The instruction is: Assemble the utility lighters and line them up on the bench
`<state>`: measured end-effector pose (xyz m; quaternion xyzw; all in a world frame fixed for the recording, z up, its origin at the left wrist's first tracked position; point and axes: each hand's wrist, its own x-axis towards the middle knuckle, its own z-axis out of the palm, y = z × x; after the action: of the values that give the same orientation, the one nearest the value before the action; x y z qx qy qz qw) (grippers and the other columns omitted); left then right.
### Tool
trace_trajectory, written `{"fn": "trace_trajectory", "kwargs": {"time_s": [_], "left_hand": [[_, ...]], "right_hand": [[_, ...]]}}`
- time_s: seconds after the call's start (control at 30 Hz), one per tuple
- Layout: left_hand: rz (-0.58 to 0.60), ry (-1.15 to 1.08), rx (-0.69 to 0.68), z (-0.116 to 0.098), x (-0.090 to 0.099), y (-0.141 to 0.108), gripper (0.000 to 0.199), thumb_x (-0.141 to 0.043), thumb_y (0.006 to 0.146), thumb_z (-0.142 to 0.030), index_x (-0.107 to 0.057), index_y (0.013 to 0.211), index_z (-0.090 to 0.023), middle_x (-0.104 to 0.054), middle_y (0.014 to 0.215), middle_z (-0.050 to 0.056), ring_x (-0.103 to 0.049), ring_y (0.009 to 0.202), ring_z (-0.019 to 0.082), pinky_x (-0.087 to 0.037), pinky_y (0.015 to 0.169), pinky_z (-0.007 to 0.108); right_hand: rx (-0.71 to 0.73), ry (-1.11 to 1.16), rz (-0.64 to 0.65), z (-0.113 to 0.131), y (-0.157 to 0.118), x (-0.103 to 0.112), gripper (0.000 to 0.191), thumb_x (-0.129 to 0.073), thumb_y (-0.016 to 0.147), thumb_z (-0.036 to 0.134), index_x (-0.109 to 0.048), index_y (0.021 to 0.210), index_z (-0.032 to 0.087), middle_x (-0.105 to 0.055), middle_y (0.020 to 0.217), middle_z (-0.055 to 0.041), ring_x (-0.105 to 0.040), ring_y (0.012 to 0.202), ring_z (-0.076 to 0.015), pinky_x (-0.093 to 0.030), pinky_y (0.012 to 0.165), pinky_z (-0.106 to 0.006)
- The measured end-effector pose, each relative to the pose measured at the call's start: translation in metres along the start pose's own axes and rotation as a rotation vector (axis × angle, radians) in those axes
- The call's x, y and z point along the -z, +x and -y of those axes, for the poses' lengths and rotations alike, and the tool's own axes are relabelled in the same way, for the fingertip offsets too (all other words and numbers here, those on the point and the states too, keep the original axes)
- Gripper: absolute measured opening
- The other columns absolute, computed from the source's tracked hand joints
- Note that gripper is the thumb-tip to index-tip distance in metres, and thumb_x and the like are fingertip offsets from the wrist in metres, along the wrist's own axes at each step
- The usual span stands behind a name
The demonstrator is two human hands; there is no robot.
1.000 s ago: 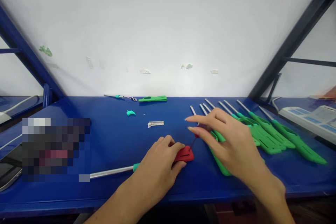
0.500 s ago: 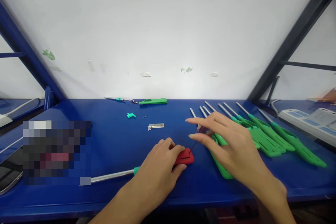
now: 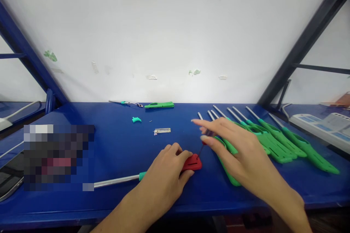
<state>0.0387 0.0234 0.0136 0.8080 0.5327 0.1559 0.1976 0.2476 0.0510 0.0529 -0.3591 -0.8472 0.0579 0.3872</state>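
Observation:
My left hand [image 3: 168,169] presses a red-handled long-nosed lighter [image 3: 193,162] onto the blue table, its fingers closed round the handle. The lighter's metal tube [image 3: 117,181] and teal collar stick out to the left, under my wrist. Above the handle's right end, my right hand [image 3: 232,143] grips a small screwdriver [image 3: 201,149], mostly hidden by the fingers. Its thin shaft slants down, with the tip at the red handle's end near a hole. The index finger is stretched out past the grip.
Several green long-nosed lighters [image 3: 311,149] lie at the right. Behind my hands are a clear fuel tank [image 3: 162,130], a teal trigger [image 3: 136,119], a green casing [image 3: 159,105] and a wired metal tube [image 3: 117,101]. A phone [image 3: 12,174] lies at the left.
My right hand has tilted and shifted slightly, and the screwdriver's shaft now shows plainly at the red handle. My left hand and the lighter have stayed put.

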Motion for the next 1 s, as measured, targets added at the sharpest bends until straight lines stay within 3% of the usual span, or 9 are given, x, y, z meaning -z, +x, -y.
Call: {"fn": "trace_trajectory", "kwargs": {"time_s": [0.07, 0.1, 0.3, 0.43, 0.63, 0.73, 0.83, 0.9, 1.0], "left_hand": [[0.004, 0.002, 0.004, 0.0, 0.0, 0.0, 0.03, -0.069, 0.102, -0.017, -0.07, 0.131, -0.021, -0.064, 0.122, 0.009, -0.062, 0.111, 0.031, -0.053, 0.099, 0.051], [0.007, 0.003, 0.006, 0.0, 0.0, 0.0, 0.029, -0.069, 0.102, -0.016, -0.071, 0.131, -0.021, -0.064, 0.122, 0.009, -0.062, 0.111, 0.032, -0.053, 0.098, 0.051], [0.015, 0.002, 0.019, -0.003, -0.001, 0.0, 0.034, -0.067, 0.103, -0.017, -0.069, 0.136, -0.021, -0.064, 0.124, 0.01, -0.062, 0.113, 0.032, -0.052, 0.101, 0.051], [0.028, 0.008, 0.033, -0.004, 0.0, -0.001, 0.034, -0.065, 0.104, -0.016, -0.069, 0.137, -0.021, -0.064, 0.124, 0.011, -0.062, 0.113, 0.032, -0.052, 0.101, 0.053], [0.025, 0.051, 0.018, -0.005, 0.001, 0.0, 0.036, -0.065, 0.104, -0.016, -0.068, 0.139, -0.023, -0.064, 0.125, 0.011, -0.062, 0.111, 0.032, -0.053, 0.1, 0.052], [0.024, 0.146, -0.025, -0.006, -0.003, -0.001, 0.035, -0.059, 0.105, -0.014, -0.068, 0.138, -0.022, -0.065, 0.123, 0.011, -0.063, 0.105, 0.032, -0.056, 0.094, 0.052], [0.005, 0.293, -0.096, -0.008, -0.012, -0.005, 0.038, -0.059, 0.1, -0.009, -0.069, 0.135, -0.02, -0.068, 0.12, 0.012, -0.064, 0.099, 0.032, -0.058, 0.087, 0.049], [-0.049, 0.415, -0.201, -0.011, -0.019, -0.011, 0.043, -0.06, 0.096, -0.007, -0.067, 0.136, -0.017, -0.069, 0.119, 0.015, -0.065, 0.096, 0.032, -0.059, 0.082, 0.048], [-0.149, 0.535, -0.444, -0.017, -0.028, -0.02, 0.038, -0.055, 0.101, -0.011, -0.065, 0.138, -0.008, -0.073, 0.114, 0.018, -0.067, 0.095, 0.034, -0.058, 0.082, 0.047]], "right_hand": [[-0.011, 0.069, 0.021, -0.001, -0.002, 0.003, 0.041, -0.05, 0.113, 0.024, -0.06, 0.152, 0.035, -0.074, 0.135, -0.0024, -0.072, 0.116, -0.0209, -0.056, 0.099, -0.036], [-0.018, 0.105, 0.026, -0.001, -0.003, 0.003, 0.042, -0.048, 0.114, 0.022, -0.06, 0.152, 0.036, -0.075, 0.135, -0.001, -0.073, 0.116, -0.0196, -0.056, 0.099, -0.035], [-0.074, 0.07, -0.09, 0.0, 0.002, -0.001, 0.022, -0.059, 0.109, 0.02, -0.076, 0.12, 0.029, -0.079, 0.103, -0.001, -0.074, 0.09, -0.0185, -0.056, 0.08, -0.032], [-0.062, 0.037, -0.121, 0.002, 0.005, -0.005, 0.024, -0.062, 0.107, 0.019, -0.076, 0.125, 0.028, -0.076, 0.094, -0.0016, -0.071, 0.083, -0.0186, -0.054, 0.075, -0.032], [-0.043, 0.071, -0.1, 0.008, 0.002, 0.001, 0.025, -0.062, 0.107, 0.019, -0.078, 0.123, 0.031, -0.077, 0.099, -0.0012, -0.071, 0.084, -0.0177, -0.055, 0.075, -0.03], [-0.112, 0.155, -0.24, 0.014, -0.002, 0.008, 0.023, -0.065, 0.106, 0.024, -0.079, 0.12, 0.035, -0.078, 0.103, 0.0003, -0.073, 0.087, -0.018, -0.058, 0.077, -0.031], [-0.213, 0.255, -0.477, 0.02, -0.006, 0.015, 0.02, -0.071, 0.104, 0.03, -0.082, 0.118, 0.039, -0.079, 0.1, 0.0012, -0.073, 0.085, -0.0195, -0.059, 0.073, -0.033], [-0.263, 0.295, -0.631, 0.023, -0.007, 0.019, 0.018, -0.075, 0.101, 0.033, -0.084, 0.114, 0.039, -0.079, 0.096, 0.0005, -0.072, 0.083, -0.0216, -0.058, 0.068, -0.035], [-0.316, 0.305, -0.777, 0.024, -0.006, 0.023, 0.016, -0.079, 0.096, 0.037, -0.086, 0.111, 0.037, -0.079, 0.096, -0.0018, -0.073, 0.083, -0.0257, -0.056, 0.066, -0.041]]}}
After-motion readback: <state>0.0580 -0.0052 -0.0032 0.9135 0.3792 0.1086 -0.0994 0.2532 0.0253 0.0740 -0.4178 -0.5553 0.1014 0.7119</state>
